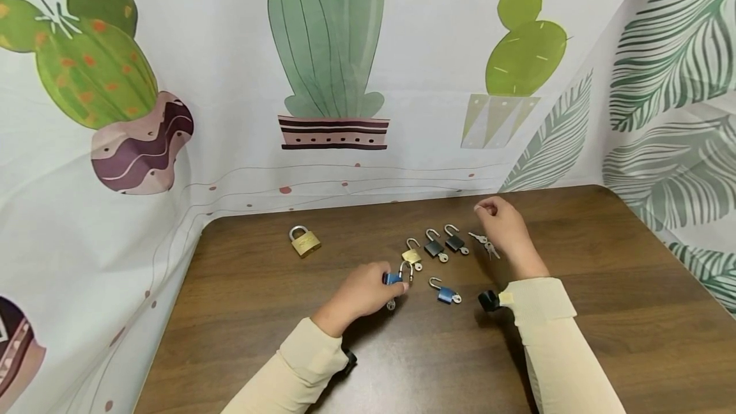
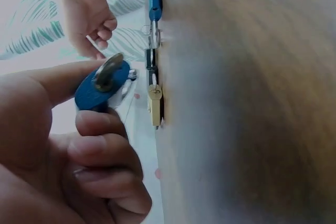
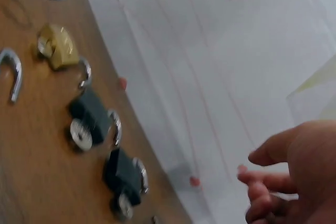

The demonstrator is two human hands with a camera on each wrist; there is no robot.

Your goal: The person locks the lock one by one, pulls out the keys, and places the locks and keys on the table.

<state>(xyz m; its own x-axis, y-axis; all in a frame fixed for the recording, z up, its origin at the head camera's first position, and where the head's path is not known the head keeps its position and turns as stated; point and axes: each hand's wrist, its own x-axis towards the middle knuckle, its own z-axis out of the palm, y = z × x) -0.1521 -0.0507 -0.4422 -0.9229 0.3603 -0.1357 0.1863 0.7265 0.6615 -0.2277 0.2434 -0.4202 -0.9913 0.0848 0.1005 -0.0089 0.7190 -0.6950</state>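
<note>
My left hand (image 1: 361, 289) pinches a blue padlock (image 1: 393, 278) between thumb and fingers, above the table. Its shackle stands unlatched, and a key (image 2: 107, 71) sits in its keyhole. My right hand (image 1: 508, 232) hovers by some loose keys (image 1: 490, 250), its fingers loosely bent; nothing shows between them in the right wrist view. Between the hands lie a small brass padlock (image 1: 411, 256), two black padlocks (image 1: 435, 248) (image 1: 455, 243) and a second blue padlock (image 1: 445, 295). All of these have raised shackles and keys inserted.
Alone at the left of the brown wooden table (image 1: 241, 312) lies a larger brass padlock (image 1: 306, 243), its shackle closed. A white cloth with printed cacti (image 1: 333, 50) hangs along the table's back edge. Black wrist devices (image 1: 489, 301) sit at both cuffs.
</note>
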